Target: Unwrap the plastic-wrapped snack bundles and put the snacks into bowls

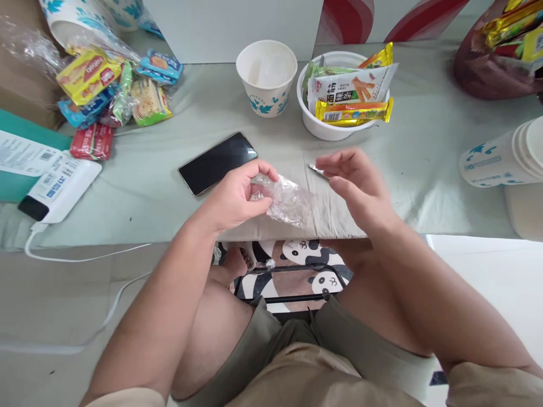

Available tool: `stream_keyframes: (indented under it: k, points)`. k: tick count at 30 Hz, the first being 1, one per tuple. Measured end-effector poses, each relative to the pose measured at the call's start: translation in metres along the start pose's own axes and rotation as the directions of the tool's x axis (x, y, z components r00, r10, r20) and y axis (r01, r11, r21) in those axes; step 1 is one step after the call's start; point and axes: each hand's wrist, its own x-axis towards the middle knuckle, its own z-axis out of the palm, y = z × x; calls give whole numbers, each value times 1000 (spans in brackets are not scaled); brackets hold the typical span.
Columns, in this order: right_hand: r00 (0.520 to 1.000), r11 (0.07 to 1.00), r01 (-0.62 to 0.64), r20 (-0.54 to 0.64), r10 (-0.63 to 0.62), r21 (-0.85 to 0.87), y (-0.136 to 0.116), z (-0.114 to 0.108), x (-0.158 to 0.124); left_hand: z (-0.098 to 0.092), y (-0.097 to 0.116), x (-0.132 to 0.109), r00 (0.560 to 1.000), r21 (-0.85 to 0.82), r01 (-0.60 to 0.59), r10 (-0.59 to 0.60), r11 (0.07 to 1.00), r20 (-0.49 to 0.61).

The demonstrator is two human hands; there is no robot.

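My left hand (244, 195) is curled round one end of a crumpled clear plastic bag (291, 200), which hangs over the cloth near the table's front edge. To the right, my right hand (356, 183) hovers with its fingers apart and nothing held between them. A small silvery object (317, 169) lies by its fingertips, partly hidden by the hand. Behind my left hand a black phone (216, 164) lies face up. Further back are a paper cup (266, 79) with blue leaves and a white bowl (326, 129) of wrapped snacks.
Wrapped snacks (91, 73) pile up at the back left, near a white power bank (63, 189) with a cable. Stacked paper cups (496, 158) lie at the right, below a dark red bag (479, 62). A panel stands behind the table.
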Motion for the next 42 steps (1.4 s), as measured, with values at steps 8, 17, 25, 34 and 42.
stream_keyframes:
  k: [8, 17, 25, 34, 42]
  points:
    - [931, 930, -167, 258, 257, -327, -15, 12, 0, 0, -11, 8, 768, 570, -387, 595, 725, -235]
    - [930, 989, -122, 358, 83, 88, -5, 15, -2, 30, -3, 4, 973, 482, -206, 232, 852, 6]
    - [995, 995, -12, 94, 22, -98, 2, 17, -5, 26, -9, 2, 999, 158, -27, 32, 987, -29]
    - [945, 958, 45, -298, -132, -282, -13, 7, -2, 14, -18, 34, 978, -262, -176, 139, 949, -155]
    - [884, 684, 252, -125, -451, -684, -89, 18, 151, -2, -8, 58, 942, -346, -219, 106, 912, -318]
